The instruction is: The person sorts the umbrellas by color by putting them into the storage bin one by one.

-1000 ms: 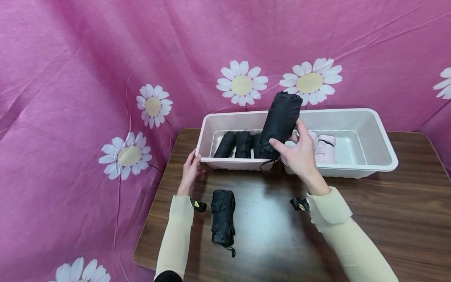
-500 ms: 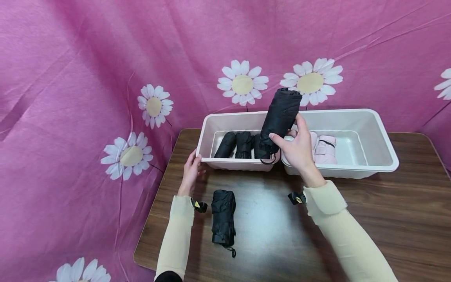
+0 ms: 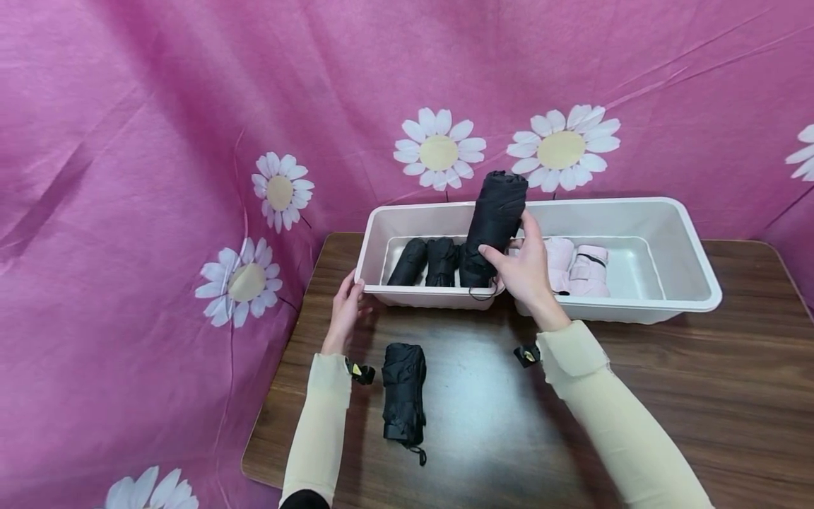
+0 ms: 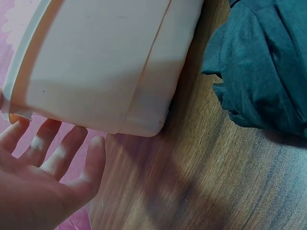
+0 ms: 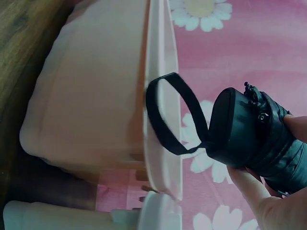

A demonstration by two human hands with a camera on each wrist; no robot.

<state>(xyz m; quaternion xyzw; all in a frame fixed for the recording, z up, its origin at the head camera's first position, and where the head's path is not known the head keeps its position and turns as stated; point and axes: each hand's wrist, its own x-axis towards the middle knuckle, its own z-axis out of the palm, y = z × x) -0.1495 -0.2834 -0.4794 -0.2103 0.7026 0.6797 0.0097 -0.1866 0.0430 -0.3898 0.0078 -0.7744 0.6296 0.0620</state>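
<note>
My right hand (image 3: 526,272) grips a black folded umbrella (image 3: 495,215), tilted over the right end of the left white bin (image 3: 439,298). In the right wrist view, the umbrella's handle (image 5: 230,127) and its loop strap (image 5: 156,115) face the bin's rim. Inside that bin lie black folded umbrellas (image 3: 408,261) side by side. My left hand (image 3: 343,311) holds the bin's left front corner by the rim; in the left wrist view, its lower fingers (image 4: 93,158) stand apart from the wall. Another black umbrella (image 3: 403,392) lies on the table in front.
A second white bin (image 3: 636,309) stands to the right, close beside the first, with pale pink folded umbrellas (image 3: 588,272) in its left part. Both stand on a brown wooden table (image 3: 699,396). A pink flowered cloth (image 3: 356,85) hangs behind and at left.
My right hand first lifts the umbrella slightly, then brings it left and down over the left bin, uncovering more of the pink umbrellas. My left hand stays at the bin's corner.
</note>
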